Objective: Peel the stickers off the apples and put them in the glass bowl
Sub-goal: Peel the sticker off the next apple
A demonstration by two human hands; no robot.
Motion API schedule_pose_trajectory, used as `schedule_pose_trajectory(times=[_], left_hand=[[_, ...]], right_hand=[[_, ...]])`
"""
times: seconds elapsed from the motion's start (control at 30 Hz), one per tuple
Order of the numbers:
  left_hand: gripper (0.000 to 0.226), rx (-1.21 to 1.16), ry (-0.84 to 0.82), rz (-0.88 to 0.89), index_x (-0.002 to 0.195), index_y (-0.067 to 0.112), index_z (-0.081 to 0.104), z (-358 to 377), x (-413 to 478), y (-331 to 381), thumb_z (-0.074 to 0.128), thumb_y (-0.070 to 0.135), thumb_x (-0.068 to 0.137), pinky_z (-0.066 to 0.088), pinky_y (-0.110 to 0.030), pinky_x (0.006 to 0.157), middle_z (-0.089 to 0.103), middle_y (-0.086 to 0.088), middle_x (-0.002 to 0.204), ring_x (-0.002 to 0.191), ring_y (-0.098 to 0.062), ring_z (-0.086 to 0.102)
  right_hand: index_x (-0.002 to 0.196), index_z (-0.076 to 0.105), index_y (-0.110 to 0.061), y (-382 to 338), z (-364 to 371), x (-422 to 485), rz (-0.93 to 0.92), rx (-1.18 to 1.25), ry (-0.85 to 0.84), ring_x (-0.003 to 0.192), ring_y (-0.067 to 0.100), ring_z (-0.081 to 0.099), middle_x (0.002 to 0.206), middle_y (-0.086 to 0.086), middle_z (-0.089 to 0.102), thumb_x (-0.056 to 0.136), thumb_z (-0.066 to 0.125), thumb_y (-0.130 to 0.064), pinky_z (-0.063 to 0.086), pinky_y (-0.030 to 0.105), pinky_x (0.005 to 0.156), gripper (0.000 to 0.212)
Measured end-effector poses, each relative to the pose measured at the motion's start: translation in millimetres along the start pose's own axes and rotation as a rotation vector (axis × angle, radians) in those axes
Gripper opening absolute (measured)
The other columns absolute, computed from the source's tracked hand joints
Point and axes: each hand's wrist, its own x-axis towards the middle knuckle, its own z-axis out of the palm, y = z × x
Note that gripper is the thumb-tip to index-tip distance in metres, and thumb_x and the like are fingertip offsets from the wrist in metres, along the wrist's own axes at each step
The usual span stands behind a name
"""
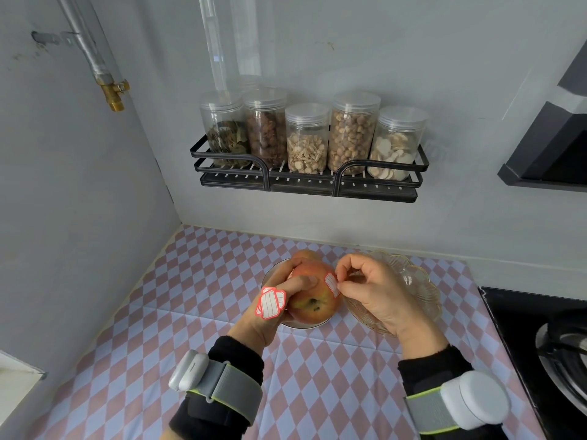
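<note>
My left hand [270, 315] grips a red-yellow apple [313, 301] above a white bowl [297, 325]. A red-bordered white sticker [332, 284] sits on the apple's right side, and my right hand [378, 293] pinches its edge with thumb and forefinger. Peeled stickers [270, 302] cling to my left hand's knuckles. A second apple [306, 255] shows behind the held one, in the white bowl. The glass bowl [416, 281] stands just right of the white bowl, partly hidden by my right hand; no apple is visible in it.
Everything rests on a checked pink-and-lilac counter cover [197, 312]. A black gas hob [546, 344] lies at the right. A black wall rack [308, 179] with several clear jars hangs above. Walls close the left and back sides.
</note>
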Motion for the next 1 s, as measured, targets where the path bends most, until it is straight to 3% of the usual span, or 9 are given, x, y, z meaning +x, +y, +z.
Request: schedule_pose_trajectory(times=[0.07,0.2,0.37,0.47,0.57,0.73,0.9,1.0], left_hand=[[0.038,0.009,0.001,0.005,0.093,0.045,0.075,0,0,-2,0.077,0.046,0.055,0.058,-0.053,0.093,0.065,-0.01,0.127,0.114,-0.033,0.064],[0.041,0.013,-0.002,0.013,0.098,0.043,0.074,0,2,-4,0.078,0.04,0.056,0.06,-0.049,0.088,0.062,-0.011,0.131,0.115,-0.034,0.063],[0.044,0.079,-0.01,0.052,0.119,0.032,0.065,-3,3,-10,0.069,0.029,0.076,0.049,-0.062,0.101,0.053,-0.013,0.14,0.127,-0.038,0.054],[0.035,0.033,-0.007,0.024,0.11,0.033,0.07,-1,2,-8,0.069,0.031,0.075,0.054,-0.06,0.096,0.058,-0.014,0.136,0.12,-0.038,0.06],[0.034,0.041,-0.01,0.021,0.11,0.032,0.07,-1,2,-8,0.068,0.032,0.075,0.054,-0.059,0.096,0.062,-0.015,0.132,0.117,-0.036,0.063],[0.028,0.065,-0.013,0.015,0.094,0.045,0.073,2,0,-3,0.074,0.039,0.067,0.054,-0.059,0.098,0.06,-0.011,0.131,0.118,-0.035,0.061],[0.042,0.03,0.005,-0.032,0.115,0.029,0.068,-1,2,-8,0.071,0.034,0.073,0.056,-0.059,0.094,0.063,-0.016,0.129,0.115,-0.038,0.063],[0.038,-0.015,0.011,-0.058,0.114,0.026,0.069,-1,1,-9,0.072,0.03,0.077,0.061,-0.052,0.086,0.066,-0.015,0.125,0.114,-0.037,0.065]], right_hand=[[0.079,0.065,-0.023,1,-1,-1,0.014,0.033,0.01,0.083,0.014,0.065,0.08,-0.002,0.067,0.07,0.066,-0.001,0.051,0.036,0.084,0.024],[0.087,0.072,-0.019,1,0,-1,-0.007,0.012,0.027,0.082,0.006,0.061,0.084,-0.006,0.065,0.075,0.062,0.013,0.049,0.02,0.077,0.035],[0.069,0.064,-0.023,0,-2,-2,0.002,-0.007,0.025,0.071,0.003,0.06,0.07,-0.014,0.066,0.068,0.068,-0.004,0.048,0.016,0.071,0.02],[0.073,0.065,-0.026,4,-3,-3,0.0,0.116,0.027,0.078,0.006,0.062,0.077,-0.01,0.066,0.067,0.073,-0.012,0.05,0.022,0.079,0.017],[0.084,0.073,-0.023,7,-2,-2,-0.034,0.084,0.039,0.081,0.009,0.066,0.079,-0.006,0.071,0.074,0.078,-0.016,0.051,0.025,0.082,0.013],[0.08,0.071,-0.017,8,0,-1,-0.057,0.064,0.019,0.063,0.003,0.064,0.067,-0.004,0.072,0.087,0.068,-0.009,0.048,0.01,0.065,0.011],[0.08,0.067,-0.017,9,1,-1,-0.056,0.021,-0.04,0.069,0.01,0.063,0.069,-0.004,0.069,0.094,0.062,-0.01,0.05,0.021,0.073,0.016],[0.082,0.066,-0.016,10,0,-1,-0.044,0.036,-0.058,0.072,0.01,0.062,0.07,-0.005,0.068,0.095,0.06,-0.012,0.049,0.025,0.075,0.016]])
